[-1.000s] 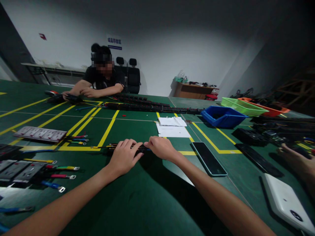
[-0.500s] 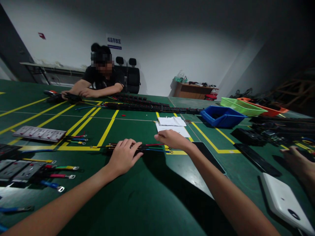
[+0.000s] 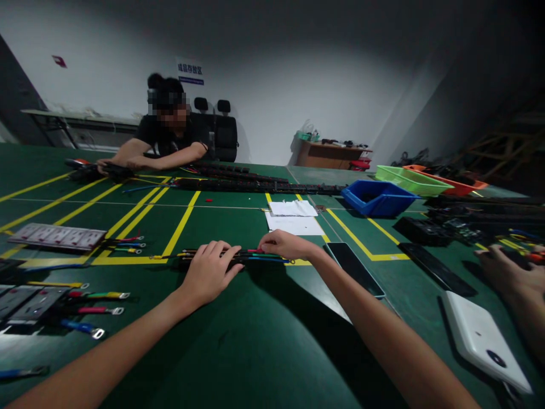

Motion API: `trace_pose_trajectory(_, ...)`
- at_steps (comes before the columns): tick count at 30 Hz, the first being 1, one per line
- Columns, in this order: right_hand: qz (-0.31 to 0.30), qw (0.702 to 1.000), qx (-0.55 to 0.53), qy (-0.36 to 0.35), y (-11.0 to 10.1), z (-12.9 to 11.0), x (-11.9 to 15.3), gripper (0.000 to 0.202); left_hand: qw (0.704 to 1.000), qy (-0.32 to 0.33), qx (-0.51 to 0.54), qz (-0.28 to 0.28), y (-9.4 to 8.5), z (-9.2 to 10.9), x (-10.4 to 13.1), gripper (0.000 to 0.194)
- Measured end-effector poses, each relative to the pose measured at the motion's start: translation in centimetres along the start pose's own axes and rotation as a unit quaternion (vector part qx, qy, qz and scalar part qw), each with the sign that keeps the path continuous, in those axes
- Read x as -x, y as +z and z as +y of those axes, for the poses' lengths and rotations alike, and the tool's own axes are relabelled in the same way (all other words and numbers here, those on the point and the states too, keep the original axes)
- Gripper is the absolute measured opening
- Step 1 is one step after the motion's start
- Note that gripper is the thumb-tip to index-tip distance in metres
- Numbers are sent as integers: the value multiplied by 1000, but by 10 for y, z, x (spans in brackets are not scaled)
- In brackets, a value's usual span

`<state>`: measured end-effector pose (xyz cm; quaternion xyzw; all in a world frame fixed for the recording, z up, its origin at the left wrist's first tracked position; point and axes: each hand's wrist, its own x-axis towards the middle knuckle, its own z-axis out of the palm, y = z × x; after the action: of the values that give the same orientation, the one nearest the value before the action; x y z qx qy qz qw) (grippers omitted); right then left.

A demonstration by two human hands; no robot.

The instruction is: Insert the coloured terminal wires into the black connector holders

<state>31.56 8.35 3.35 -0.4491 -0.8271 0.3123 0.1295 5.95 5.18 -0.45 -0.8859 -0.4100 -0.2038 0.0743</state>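
My left hand [image 3: 213, 270] lies over a dark strip with wires, its fingers closed round the strip and the thumb at the near side. Coloured wires [image 3: 272, 259] run from the strip to the right, past my right hand, with a ring terminal at the end. My right hand [image 3: 281, 244] pinches the red wire just right of my left hand. At the strip's left, a yellow-sleeved wire end [image 3: 157, 257] sticks out. Part of the strip is hidden under my left hand.
Socket strips [image 3: 59, 236] with ring-ended wires lie at left. White papers [image 3: 293, 222], a phone [image 3: 355, 268], a blue bin [image 3: 378, 199] and a white device [image 3: 485, 338] stand rightward. A person [image 3: 170, 125] works across the table [image 3: 238, 341]; another person's hand [image 3: 506, 272] is at far right.
My right hand has moved left and down onto the red wire, uncovering more of the phone. My left hand stays on the strip. The whole view has shifted slightly.
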Motion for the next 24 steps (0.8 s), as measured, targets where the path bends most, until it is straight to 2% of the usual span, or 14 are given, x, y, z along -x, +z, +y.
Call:
trace_pose_trajectory(7,2,1000,-23,-7,3,7,-2,25,1000,0,6,-5,1,-2,0,40)
trace_pose_trajectory(10,-10,999,-52,-11,-7,4,5,28,1000,-1,4,-9,1,-2,0,40)
trace_pose_trajectory(13,2,997,-78,24,-21,3,16,30,1000,1,6,-9,0,-2,0,40)
trace_pose_trajectory(18,-29,997,-63,23,-35,9,28,24,1000,1,11,-9,1,-3,1,40)
trace_pose_trajectory(24,-66,996,-57,-10,-31,11,26,24,1000,0,11,-7,1,-3,0,41)
